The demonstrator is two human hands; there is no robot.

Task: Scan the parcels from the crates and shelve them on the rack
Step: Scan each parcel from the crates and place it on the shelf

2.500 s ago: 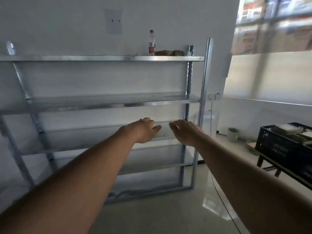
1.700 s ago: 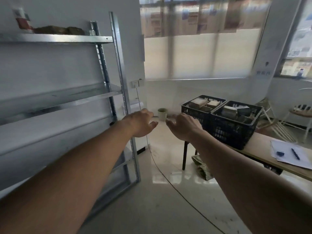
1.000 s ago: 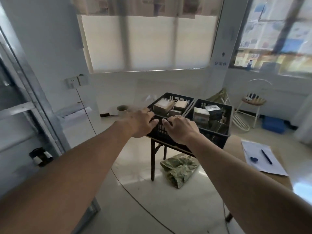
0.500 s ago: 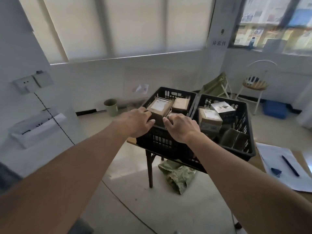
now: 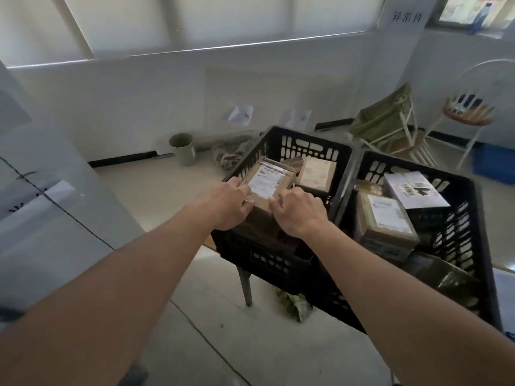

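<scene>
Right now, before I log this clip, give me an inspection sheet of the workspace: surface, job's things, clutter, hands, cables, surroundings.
Surface: table edge under the crates, mostly hidden; one leg shows.
Job's things: left crate and right crate, black, side by side, both holding parcels; brown labelled parcel uppermost in the left crate; rack and scanner not seen.
Clutter: crumpled green bag on the floor under the table.
Hands: left hand and right hand at the near end of the labelled parcel, fingers curled against it; grip not clear.
Cables: one dark cable running across the white unit at left.
Surroundings: green bin by the wall, folding chair, stool, blinds-covered window.
</scene>
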